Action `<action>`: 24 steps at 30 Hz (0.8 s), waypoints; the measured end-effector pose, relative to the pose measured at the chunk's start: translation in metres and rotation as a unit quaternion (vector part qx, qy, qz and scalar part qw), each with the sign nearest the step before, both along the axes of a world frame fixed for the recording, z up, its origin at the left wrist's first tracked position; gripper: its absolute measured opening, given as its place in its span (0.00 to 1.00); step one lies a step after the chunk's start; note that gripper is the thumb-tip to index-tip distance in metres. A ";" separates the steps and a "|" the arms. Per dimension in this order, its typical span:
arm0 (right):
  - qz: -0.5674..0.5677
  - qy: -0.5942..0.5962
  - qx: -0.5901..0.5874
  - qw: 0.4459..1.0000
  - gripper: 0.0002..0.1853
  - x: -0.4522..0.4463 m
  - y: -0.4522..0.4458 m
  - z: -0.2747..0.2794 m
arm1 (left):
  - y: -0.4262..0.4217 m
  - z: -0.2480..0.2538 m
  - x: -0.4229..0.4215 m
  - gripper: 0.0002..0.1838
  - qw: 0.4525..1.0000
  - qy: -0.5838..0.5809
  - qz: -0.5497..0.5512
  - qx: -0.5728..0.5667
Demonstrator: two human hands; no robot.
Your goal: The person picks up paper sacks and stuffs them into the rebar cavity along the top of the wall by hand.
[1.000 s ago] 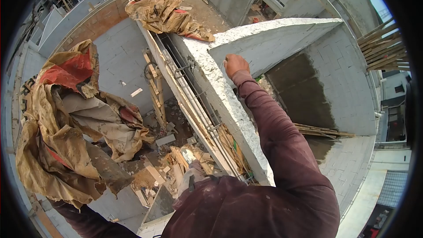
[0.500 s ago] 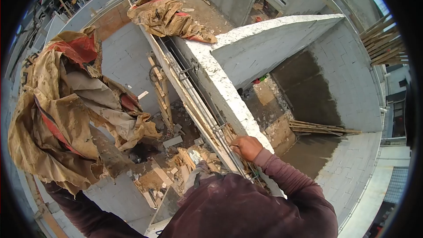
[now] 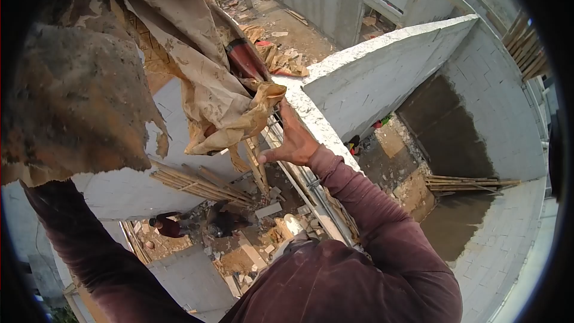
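A crumpled, torn brown paper sack (image 3: 197, 54) with red printing and grey cement stains fills the upper left. It hangs in the air at the end of my raised left arm (image 3: 101, 245); the left hand itself is hidden behind the paper. My right hand (image 3: 294, 140) is open, thumb and fingers spread apart, by the sack's lower right edge. Its fingertips are at the paper, and I cannot tell whether they touch. Beneath that hand run the steel bars and timber boards (image 3: 311, 185) along the wall top.
Beside me a rough white wall top (image 3: 326, 122) meets a cross wall (image 3: 394, 60). Another paper sack (image 3: 278, 60) lies on the wall farther off. Far below are bamboo poles (image 3: 200, 182), rubble, boards and a person (image 3: 170, 225). More poles (image 3: 469, 184) lie at right.
The held sack has swung up and right, closer to the camera. My right hand has left the bars along the wall, opened and risen to the sack's edge. The view has shifted somewhat.
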State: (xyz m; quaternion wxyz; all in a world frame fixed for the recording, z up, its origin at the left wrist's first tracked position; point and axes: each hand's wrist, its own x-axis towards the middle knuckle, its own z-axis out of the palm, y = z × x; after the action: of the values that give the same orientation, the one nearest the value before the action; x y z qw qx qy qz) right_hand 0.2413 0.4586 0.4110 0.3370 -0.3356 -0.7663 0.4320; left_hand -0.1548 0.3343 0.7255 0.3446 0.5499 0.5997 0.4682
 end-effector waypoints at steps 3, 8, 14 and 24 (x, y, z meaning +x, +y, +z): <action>-0.084 0.131 0.098 0.983 0.89 -0.005 0.004 0.002 | 0.035 0.022 0.026 0.22 0.998 0.017 -0.053 0.006; -0.116 0.342 0.122 0.925 0.75 -0.001 0.037 0.065 | 0.112 0.033 0.072 0.22 0.987 0.024 -0.158 -0.008; -0.185 0.316 0.096 0.925 0.17 0.050 0.079 0.061 | 0.180 0.028 0.130 0.22 0.961 -0.013 -0.277 -0.009; -0.151 0.098 -0.123 0.976 0.16 0.149 0.006 -0.010 | 0.307 -0.144 0.145 0.22 0.962 -0.192 -0.181 -0.069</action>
State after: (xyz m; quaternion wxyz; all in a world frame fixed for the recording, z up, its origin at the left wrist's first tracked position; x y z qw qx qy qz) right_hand 0.3907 0.4642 0.4014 0.4275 -0.4425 -0.6110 0.4982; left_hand -0.0099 0.6411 0.5818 0.5692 0.5242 0.4436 0.4521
